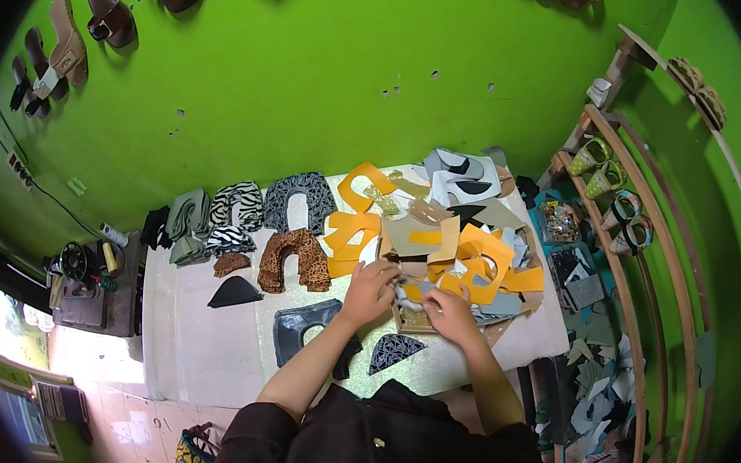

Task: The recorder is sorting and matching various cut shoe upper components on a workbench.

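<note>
Over the heap of cut material pieces, my left hand (370, 290) and my right hand (449, 313) work close together. Small pale pieces (412, 292) lie between their fingertips, too small to name. The fingers of both hands are bent and look closed, but what they grip is hidden. Beneath them is a shallow wooden box (415, 324), partly covered by the hands and scraps. Yellow cut pieces (483, 256) with curved openings spread beyond my right hand. Left of my left hand lie stacked leopard-print U-shaped pieces (295, 263).
The pale table (197, 335) also holds zebra-print pieces (238, 205), grey patterned pieces (299, 200) and a black U-shaped piece (294, 334). A wooden rack (619, 229) with shoes stands at right. A sewing machine (81, 265) is at far left; sandals (105, 6) hang on the green wall.
</note>
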`<control>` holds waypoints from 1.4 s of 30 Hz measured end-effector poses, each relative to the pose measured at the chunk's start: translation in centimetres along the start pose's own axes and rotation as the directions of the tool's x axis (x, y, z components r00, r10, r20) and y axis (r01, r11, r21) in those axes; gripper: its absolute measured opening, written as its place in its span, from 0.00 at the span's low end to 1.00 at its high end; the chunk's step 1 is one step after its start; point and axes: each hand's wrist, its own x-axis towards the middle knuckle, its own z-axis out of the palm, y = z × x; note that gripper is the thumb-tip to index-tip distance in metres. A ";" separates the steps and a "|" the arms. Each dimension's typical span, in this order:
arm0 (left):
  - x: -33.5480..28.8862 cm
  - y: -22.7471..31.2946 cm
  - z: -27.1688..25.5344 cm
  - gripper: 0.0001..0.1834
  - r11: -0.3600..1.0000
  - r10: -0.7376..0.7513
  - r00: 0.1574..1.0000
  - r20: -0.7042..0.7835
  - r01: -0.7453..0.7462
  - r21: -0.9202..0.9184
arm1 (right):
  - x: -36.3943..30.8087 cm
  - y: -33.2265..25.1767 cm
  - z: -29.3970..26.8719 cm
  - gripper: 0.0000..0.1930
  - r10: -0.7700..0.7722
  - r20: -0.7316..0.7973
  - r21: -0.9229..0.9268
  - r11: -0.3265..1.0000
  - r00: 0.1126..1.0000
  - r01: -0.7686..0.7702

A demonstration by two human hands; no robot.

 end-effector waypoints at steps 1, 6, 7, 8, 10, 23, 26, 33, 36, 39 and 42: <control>-0.5 0.0 0.0 0.16 1.000 -0.022 0.998 0.064 0.022 -0.005 | -0.8 0.1 -0.9 0.04 0.003 0.005 -0.001 1.000 1.000 -0.003; -2.4 1.6 -0.1 0.14 0.997 -0.021 0.986 0.168 0.009 0.070 | -3.0 1.8 -3.4 0.07 -0.020 -0.038 -0.179 0.984 0.999 0.013; -2.7 2.0 -0.1 0.15 0.996 -0.019 0.984 0.178 0.002 0.092 | -2.8 1.5 -3.7 0.07 -0.017 -0.041 -0.180 0.984 0.999 0.010; -2.8 2.1 0.0 0.15 0.994 -0.016 0.982 0.188 -0.005 0.113 | -2.3 1.2 -4.2 0.06 -0.055 -0.176 -0.146 0.989 0.983 0.029; -2.9 2.5 0.1 0.15 0.994 -0.015 0.979 0.205 -0.008 0.110 | -0.9 1.6 -5.8 0.08 -0.015 -0.452 -0.065 0.998 0.892 -0.016; -1.8 3.8 -0.9 0.20 0.998 -0.060 0.997 0.045 0.060 0.013 | 3.1 7.2 -12.9 0.09 0.255 -0.788 0.032 0.926 0.561 -0.376; -1.1 4.8 -1.5 0.18 0.997 -0.073 0.997 -0.032 0.073 -0.019 | 2.5 4.6 -13.4 0.08 0.155 -0.807 0.076 0.984 0.570 -0.161; 0.7 7.3 -1.2 0.15 0.732 -0.199 0.971 0.133 0.238 -0.639 | -1.6 -1.2 -6.9 0.09 -0.499 -0.743 -0.499 0.857 0.446 0.128; 1.3 8.6 -1.0 0.18 0.423 -0.211 0.945 0.248 0.317 -0.849 | -2.9 -2.7 -3.9 0.08 -0.621 -0.639 -0.549 0.782 0.454 0.296; 1.4 8.9 -1.4 0.13 0.272 -0.209 0.887 0.412 0.458 -0.846 | -4.2 -4.9 -1.9 0.07 -0.609 -0.581 -0.460 0.793 0.539 0.400; 1.1 9.2 -2.4 0.11 0.384 -0.255 0.901 0.351 0.427 -0.818 | -4.5 -4.9 -0.6 0.11 -0.582 -0.574 -0.376 0.812 0.576 0.446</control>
